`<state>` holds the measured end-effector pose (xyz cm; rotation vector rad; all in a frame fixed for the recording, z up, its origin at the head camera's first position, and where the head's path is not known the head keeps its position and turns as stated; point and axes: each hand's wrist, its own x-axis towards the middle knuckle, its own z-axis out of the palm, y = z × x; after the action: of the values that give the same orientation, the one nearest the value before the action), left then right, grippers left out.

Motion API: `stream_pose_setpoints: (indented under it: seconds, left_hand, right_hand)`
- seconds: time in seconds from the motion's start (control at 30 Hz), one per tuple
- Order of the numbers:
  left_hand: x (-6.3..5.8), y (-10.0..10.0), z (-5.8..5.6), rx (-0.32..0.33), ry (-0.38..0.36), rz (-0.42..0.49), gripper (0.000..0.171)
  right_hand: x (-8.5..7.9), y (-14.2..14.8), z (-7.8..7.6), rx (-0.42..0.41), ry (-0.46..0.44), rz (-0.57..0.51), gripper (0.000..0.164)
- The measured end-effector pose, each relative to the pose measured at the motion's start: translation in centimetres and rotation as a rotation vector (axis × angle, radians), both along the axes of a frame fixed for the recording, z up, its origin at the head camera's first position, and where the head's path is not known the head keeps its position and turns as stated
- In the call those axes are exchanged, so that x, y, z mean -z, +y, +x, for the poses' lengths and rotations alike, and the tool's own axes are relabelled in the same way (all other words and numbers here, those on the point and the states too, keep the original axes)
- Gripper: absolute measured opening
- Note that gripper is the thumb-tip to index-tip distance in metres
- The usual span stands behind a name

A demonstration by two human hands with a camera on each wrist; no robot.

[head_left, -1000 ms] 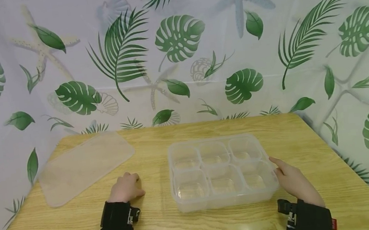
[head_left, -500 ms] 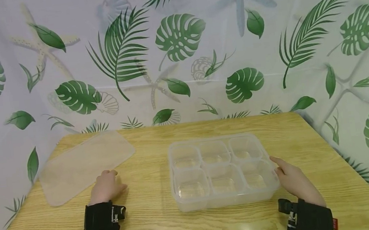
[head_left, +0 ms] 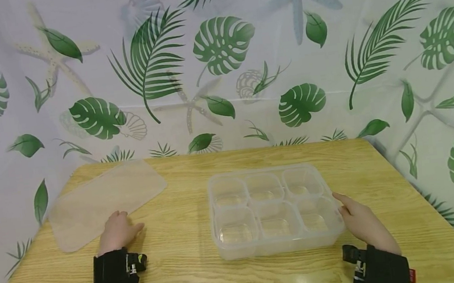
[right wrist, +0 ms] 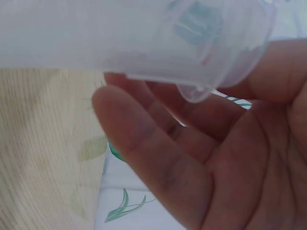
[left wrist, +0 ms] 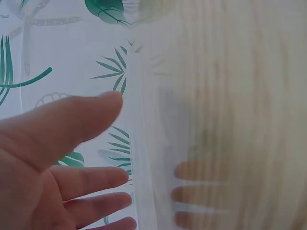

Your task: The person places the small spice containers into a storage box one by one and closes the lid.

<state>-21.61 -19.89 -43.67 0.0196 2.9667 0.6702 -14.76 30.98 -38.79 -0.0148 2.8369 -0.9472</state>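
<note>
A translucent plastic box (head_left: 281, 246), divided into several compartments, sits lidless on the table right of centre. My right hand (head_left: 362, 222) is at its right end, index finger along the end wall. In the right wrist view the fingers (right wrist: 139, 91) curve loosely beside the box's end (right wrist: 158, 52), the thumb apart from them. My left hand (head_left: 117, 232) is low over the table beside the near edge of a flat, frosted rectangular lid (head_left: 107, 197). Its fingers (left wrist: 96, 181) are straight and the thumb is spread in the left wrist view; nothing is between them.
The wooden table (head_left: 192, 276) ends at the back against a white curtain (head_left: 250, 120) printed with leaves and starfish, which also closes off both sides. The lid lies slantwise near the table's left back corner. Both wrists carry black camera straps.
My left hand has moved left across the table, from between lid and box to the lid's near edge, its thumb now spread. The right hand and the box have stayed put.
</note>
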Motion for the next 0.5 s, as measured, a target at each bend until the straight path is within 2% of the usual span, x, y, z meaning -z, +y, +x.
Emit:
stream_pose_setpoints:
  seconds: [0.2, 0.5]
  left_hand:
    - [-0.09, -0.07, 0.11, 0.005, -0.017, 0.000, 0.059]
    - [-0.40, 0.49, 0.52, -0.048, -0.021, -0.004, 0.057]
  right_hand:
    - [0.01, 0.03, 0.03, -0.005, 0.001, 0.009, 0.044]
    - [-0.06, 0.02, 0.04, -0.013, -0.004, 0.026, 0.044]
